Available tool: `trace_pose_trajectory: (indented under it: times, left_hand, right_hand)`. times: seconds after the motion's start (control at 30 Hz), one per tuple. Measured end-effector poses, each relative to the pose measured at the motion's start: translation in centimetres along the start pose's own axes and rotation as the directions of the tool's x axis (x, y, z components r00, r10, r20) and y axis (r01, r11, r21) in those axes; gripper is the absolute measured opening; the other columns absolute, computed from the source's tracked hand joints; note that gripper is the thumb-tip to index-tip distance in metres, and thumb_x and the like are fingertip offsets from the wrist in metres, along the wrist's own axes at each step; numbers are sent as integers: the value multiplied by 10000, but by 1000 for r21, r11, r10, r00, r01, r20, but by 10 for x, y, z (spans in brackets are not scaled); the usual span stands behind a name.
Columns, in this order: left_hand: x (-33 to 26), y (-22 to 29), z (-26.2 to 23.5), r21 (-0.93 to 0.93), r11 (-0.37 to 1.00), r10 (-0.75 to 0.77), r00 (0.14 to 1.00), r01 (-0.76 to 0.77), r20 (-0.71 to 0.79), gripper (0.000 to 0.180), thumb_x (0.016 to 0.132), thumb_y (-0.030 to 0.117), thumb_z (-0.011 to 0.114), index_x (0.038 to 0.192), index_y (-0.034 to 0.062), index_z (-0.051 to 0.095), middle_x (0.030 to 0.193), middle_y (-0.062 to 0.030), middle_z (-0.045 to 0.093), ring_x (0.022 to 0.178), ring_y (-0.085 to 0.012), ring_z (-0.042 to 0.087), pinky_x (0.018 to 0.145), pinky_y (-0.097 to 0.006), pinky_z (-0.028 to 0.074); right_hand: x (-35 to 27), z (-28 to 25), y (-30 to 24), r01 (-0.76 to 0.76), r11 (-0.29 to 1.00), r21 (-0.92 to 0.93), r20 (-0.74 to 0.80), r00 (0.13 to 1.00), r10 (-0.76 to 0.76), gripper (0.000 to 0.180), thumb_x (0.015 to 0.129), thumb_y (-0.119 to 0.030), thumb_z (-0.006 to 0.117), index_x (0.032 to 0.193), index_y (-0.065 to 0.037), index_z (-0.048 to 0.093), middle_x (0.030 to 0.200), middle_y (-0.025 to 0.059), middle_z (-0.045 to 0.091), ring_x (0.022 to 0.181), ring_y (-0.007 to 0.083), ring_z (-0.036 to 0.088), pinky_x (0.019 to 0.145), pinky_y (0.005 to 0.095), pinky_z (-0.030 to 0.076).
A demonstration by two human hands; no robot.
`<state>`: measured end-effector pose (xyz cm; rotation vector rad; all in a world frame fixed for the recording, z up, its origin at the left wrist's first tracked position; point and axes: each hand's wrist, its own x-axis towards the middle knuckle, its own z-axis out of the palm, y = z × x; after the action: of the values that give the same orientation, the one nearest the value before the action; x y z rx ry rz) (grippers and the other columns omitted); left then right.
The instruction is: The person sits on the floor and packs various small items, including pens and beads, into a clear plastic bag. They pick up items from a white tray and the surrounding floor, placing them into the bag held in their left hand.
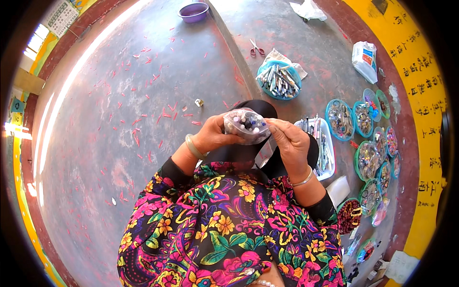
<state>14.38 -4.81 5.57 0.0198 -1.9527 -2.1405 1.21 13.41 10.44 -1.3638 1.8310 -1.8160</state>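
A clear plastic bag [248,125] is held up in front of my body, over my dark-clothed knees. Its mouth gapes toward me, showing small black, white and blue pieces too small to name for certain. My left hand [213,135] is closed round the bag's left side, thumb along the front. At the right edge of the bag, the thumb and forefinger of my right hand [290,139] are pinched together on the plastic. Just right of my knee stands a white basket [330,168] of pens.
Beyond my knees are a teal basin [260,85] full of pens and a pair of scissors [256,48]. Several small baskets of mixed bits, including a blue one [340,119], crowd the right side. A purple basin [193,15] sits far off; red scraps litter the left floor.
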Motion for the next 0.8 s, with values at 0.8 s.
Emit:
trace_pose_trajectory:
  times: [0.8]
  left_hand:
    - [16,24,22,-220,975,55,996,-38,71,650,659,-70,745,1222,-7,428,1243,-173,536,1126,-219,543,948,-340,441]
  right_hand:
    - [-20,4,19,-187,910,370,-48,974,220,183,811,-11,662,993,5,653,944,68,666,852,109,608,764,240,485]
